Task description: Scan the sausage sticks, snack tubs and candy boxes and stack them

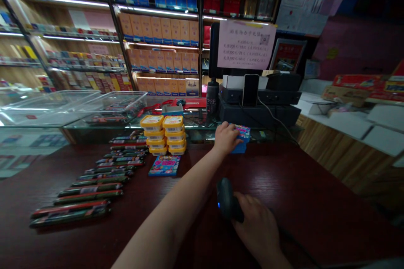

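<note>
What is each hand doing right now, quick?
Left hand: closed on the blue packet.
Right hand: closed around the black scanner.

**A retail shop with a till counter**

A shop is indicated by the lit wooden wall shelves [158, 29], which are packed with rows of orange, blue and red cartons. A black till terminal [259, 111] is set on the dark red wooden counter [299, 185], below a pink paper price notice [246, 44]. A black handheld barcode scanner [224, 199] is held there. Stacked yellow-lidded tubs [164, 134], a small blue printed packet [243, 135] and long wrapped sticks [94, 185] are laid out by a glass display case [38, 134].
</note>
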A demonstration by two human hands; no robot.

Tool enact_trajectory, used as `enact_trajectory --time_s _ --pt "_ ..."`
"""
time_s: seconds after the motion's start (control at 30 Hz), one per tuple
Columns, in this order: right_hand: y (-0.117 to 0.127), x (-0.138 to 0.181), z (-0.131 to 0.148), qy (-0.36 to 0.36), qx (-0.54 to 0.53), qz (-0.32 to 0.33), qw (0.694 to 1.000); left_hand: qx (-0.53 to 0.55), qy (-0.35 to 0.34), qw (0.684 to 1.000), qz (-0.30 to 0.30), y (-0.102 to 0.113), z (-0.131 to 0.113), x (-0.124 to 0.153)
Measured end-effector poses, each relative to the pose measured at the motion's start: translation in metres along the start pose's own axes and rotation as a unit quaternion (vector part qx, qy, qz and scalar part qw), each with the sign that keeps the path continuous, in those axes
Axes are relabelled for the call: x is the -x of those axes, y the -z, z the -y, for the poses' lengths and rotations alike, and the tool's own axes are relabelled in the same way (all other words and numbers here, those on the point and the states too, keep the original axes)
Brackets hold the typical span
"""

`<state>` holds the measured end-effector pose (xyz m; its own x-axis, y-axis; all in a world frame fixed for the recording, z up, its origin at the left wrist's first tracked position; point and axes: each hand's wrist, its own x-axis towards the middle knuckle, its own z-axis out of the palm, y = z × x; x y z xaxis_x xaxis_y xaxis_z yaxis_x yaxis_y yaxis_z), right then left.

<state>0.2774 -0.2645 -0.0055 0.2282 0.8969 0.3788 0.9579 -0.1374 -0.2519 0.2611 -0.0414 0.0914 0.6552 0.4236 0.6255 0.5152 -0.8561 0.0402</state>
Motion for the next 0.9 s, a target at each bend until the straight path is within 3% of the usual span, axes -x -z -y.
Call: enact_trajectory --time_s 0.1,0.17,0.6,0.73,0.9 --pt "0.004 0.000 0.001 -0.001 -0.002 0.014 1.000 0.080 0.117 0.989 -0.029 -0.003 0.010 0.006" --pt "0.005 0.000 0.002 -0.003 -0.001 0.021 1.000 0.119 0.157 0.980 -0.025 -0.003 0.014 0.007" --pt "-0.001 -0.001 -0.001 0.005 0.004 0.010 1.000 0.147 0.162 0.975 -0.026 -0.007 0.017 0.004" --pt "0.000 0.001 -0.002 0.017 0.010 0.004 1.000 0.127 0.153 0.979 -0.040 0.006 0.011 0.027" --pt "0.002 0.002 -0.003 0.019 -0.004 0.015 1.000 0.090 0.161 0.983 -0.018 0.029 0.013 0.088"
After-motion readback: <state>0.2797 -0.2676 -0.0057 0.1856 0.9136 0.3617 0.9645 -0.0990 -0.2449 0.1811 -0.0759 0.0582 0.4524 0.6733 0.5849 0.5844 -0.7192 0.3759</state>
